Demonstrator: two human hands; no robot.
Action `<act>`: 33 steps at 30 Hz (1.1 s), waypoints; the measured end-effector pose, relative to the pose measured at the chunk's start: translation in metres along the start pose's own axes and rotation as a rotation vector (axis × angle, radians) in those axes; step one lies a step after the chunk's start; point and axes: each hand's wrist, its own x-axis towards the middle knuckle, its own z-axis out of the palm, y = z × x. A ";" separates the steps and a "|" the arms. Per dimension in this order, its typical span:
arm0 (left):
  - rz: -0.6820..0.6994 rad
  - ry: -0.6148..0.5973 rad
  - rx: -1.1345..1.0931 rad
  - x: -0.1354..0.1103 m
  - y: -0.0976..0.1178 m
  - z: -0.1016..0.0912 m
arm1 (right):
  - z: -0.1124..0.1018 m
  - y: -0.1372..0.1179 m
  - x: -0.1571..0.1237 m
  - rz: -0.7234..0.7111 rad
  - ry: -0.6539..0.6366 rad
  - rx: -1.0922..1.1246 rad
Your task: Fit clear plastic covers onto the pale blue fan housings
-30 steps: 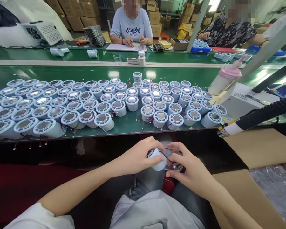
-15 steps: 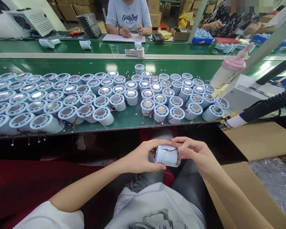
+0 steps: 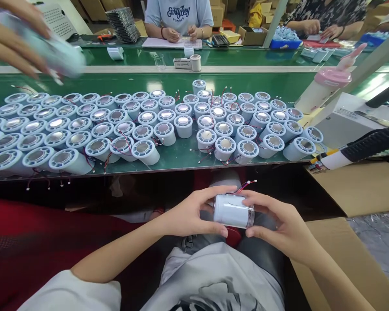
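Above my lap, a pale blue cylindrical housing (image 3: pixel 231 211) lies sideways between my two hands. Clear plastic covers its right end, and thin red and dark wires (image 3: pixel 245 185) with small white plugs stick up from its top side. My left hand (image 3: pixel 197 211) is closed round the left end, thumb below and fingers above. At the clear right end, my right hand (image 3: pixel 280 220) grips it with fingers on top and thumb at the lower edge. Many similar blue cylinders (image 3: pixel 145 152) with round metallic discs stand on the green bench (image 3: pixel 178 149) ahead.
A co-worker's blurred hand (image 3: pixel 16 39) holds a pale blue item at upper left. Two people sit across the bench. On the right are a pink-topped bottle (image 3: pixel 332 84), a black ribbed hose (image 3: pixel 372 140) and an open cardboard box (image 3: pixel 353 259).
The housing has turned, so its wires now point upward. My right thumb has moved down to its lower edge. A co-worker's hand with a blue item has appeared at upper left.
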 end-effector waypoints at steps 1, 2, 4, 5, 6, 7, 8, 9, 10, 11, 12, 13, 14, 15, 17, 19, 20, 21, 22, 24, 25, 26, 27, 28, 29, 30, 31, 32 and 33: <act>0.015 0.008 0.020 -0.001 0.000 0.001 | 0.000 -0.002 -0.001 0.031 -0.008 0.029; 0.031 0.016 0.039 -0.001 0.001 0.001 | 0.000 -0.003 -0.001 0.063 -0.017 0.058; 0.066 0.020 0.073 -0.002 0.000 0.002 | -0.001 -0.007 -0.002 0.128 -0.027 0.121; 0.082 0.018 0.089 -0.002 0.000 0.002 | -0.001 -0.009 -0.002 0.152 -0.030 0.155; 0.094 0.016 0.106 -0.003 0.000 0.002 | -0.001 -0.010 -0.001 0.168 -0.033 0.190; 0.101 0.015 0.123 -0.003 0.000 0.002 | -0.001 -0.012 -0.001 0.180 -0.040 0.225; 0.106 0.016 0.138 -0.003 0.000 0.002 | -0.001 -0.013 -0.001 0.192 -0.045 0.262; 0.105 0.017 0.148 -0.004 0.000 0.002 | 0.000 -0.014 0.000 0.203 -0.052 0.301; 0.103 0.015 0.156 -0.004 0.000 0.002 | 0.000 -0.014 0.000 0.214 -0.060 0.341; 0.100 0.012 0.162 -0.004 0.001 0.003 | 0.000 -0.015 0.001 0.228 -0.067 0.380; 0.100 0.010 0.168 -0.004 0.002 0.003 | 0.001 -0.015 0.001 0.247 -0.074 0.415; 0.101 0.007 0.178 -0.004 0.002 0.003 | 0.001 -0.015 0.002 0.265 -0.079 0.445; 0.105 0.006 0.189 -0.004 0.003 0.003 | 0.002 -0.014 0.002 0.283 -0.082 0.472; 0.110 0.007 0.201 -0.004 0.003 0.003 | 0.002 -0.014 0.002 0.300 -0.085 0.493; 0.121 0.005 0.218 -0.004 0.003 0.003 | 0.002 -0.012 0.002 0.322 -0.086 0.520; 0.134 -0.004 0.227 -0.004 0.003 0.003 | 0.002 -0.011 0.003 0.334 -0.082 0.529; 0.141 -0.009 0.229 -0.004 0.003 0.003 | 0.002 -0.011 0.003 0.343 -0.079 0.534; 0.145 -0.013 0.229 -0.004 0.003 0.003 | 0.002 -0.010 0.004 0.357 -0.075 0.543; 0.146 -0.016 0.227 -0.004 0.003 0.003 | 0.003 -0.009 0.005 0.372 -0.071 0.560; 0.143 -0.013 0.221 -0.004 0.003 0.002 | 0.005 -0.007 0.006 0.407 -0.064 0.608; 0.143 -0.012 0.220 -0.005 0.003 0.002 | 0.006 -0.006 0.006 0.427 -0.058 0.630; 0.145 -0.010 0.221 -0.005 0.004 0.002 | 0.007 -0.005 0.006 0.449 -0.050 0.644; 0.149 -0.008 0.224 -0.005 0.004 0.002 | 0.009 -0.004 0.006 0.472 -0.038 0.652; 0.153 -0.006 0.229 -0.005 0.004 0.002 | 0.010 -0.003 0.007 0.492 -0.027 0.655; 0.156 -0.004 0.235 -0.005 0.004 0.002 | 0.012 -0.002 0.007 0.509 -0.024 0.659; 0.161 -0.001 0.238 -0.005 0.004 0.002 | 0.013 -0.002 0.008 0.523 -0.026 0.665; 0.169 0.002 0.238 -0.005 0.004 0.002 | 0.014 -0.003 0.008 0.537 -0.035 0.675; 0.178 0.003 0.235 -0.005 0.003 0.001 | 0.014 -0.004 0.009 0.553 -0.052 0.692; 0.190 0.004 0.231 -0.004 0.002 0.001 | 0.015 -0.005 0.010 0.572 -0.072 0.713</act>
